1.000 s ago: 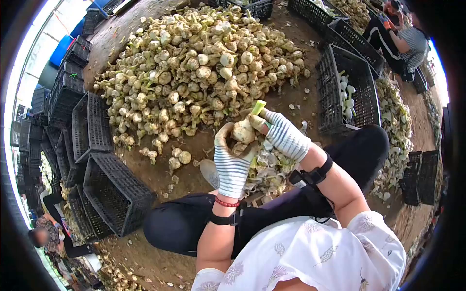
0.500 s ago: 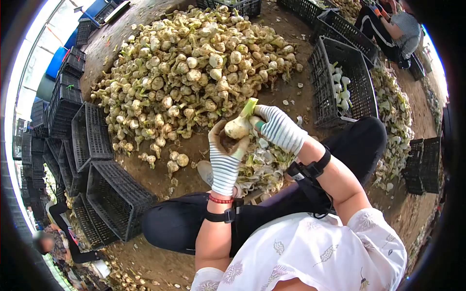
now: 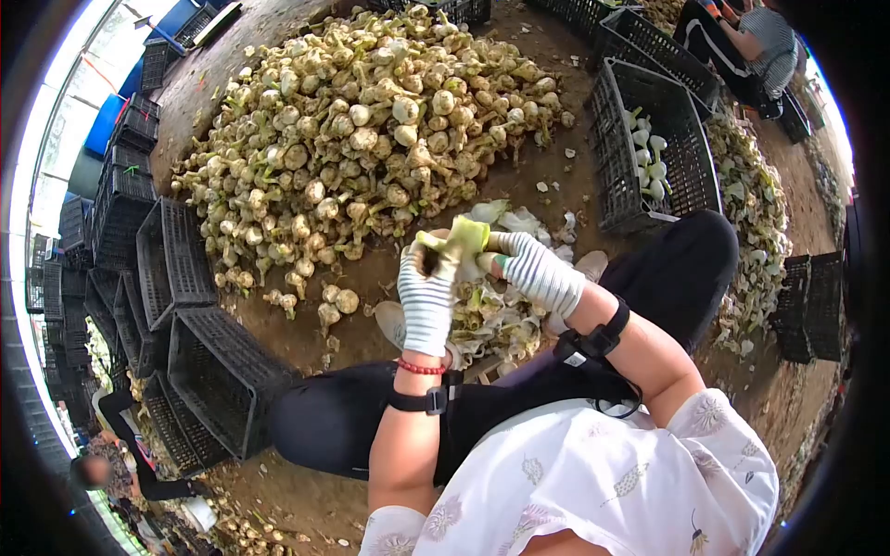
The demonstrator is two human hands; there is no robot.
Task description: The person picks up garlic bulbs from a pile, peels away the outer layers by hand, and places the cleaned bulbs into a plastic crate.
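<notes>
And here we are, two gloved hands together above the lap, both clamped on one garlic (image 3: 466,238)! The left hand (image 3: 425,301), brown with soil at the fingers, wraps it from one side; the right hand (image 3: 538,272) grips from the other, a green patch showing near its thumb. The pale green stalk sticks up between them, while the bulb is mostly hidden behind the fingers. A red bracelet (image 3: 420,368) circles the left wrist.

Look below: a heap of peelings (image 3: 496,324) lies on the ground between the legs, right under the hands. Ahead, it's a great mound of soiled bulbs (image 3: 352,139), with a few loose bulbs (image 3: 336,304) lying just off its near edge. Over by the right knee stands a black crate (image 3: 693,176), and inside it, against the near-left side, sit clean white bulbs (image 3: 652,165)! More dark crates (image 3: 227,371) stand along the left. At upper right there's a person in a striped top (image 3: 771,42), sitting beside another long spread of peelings.
</notes>
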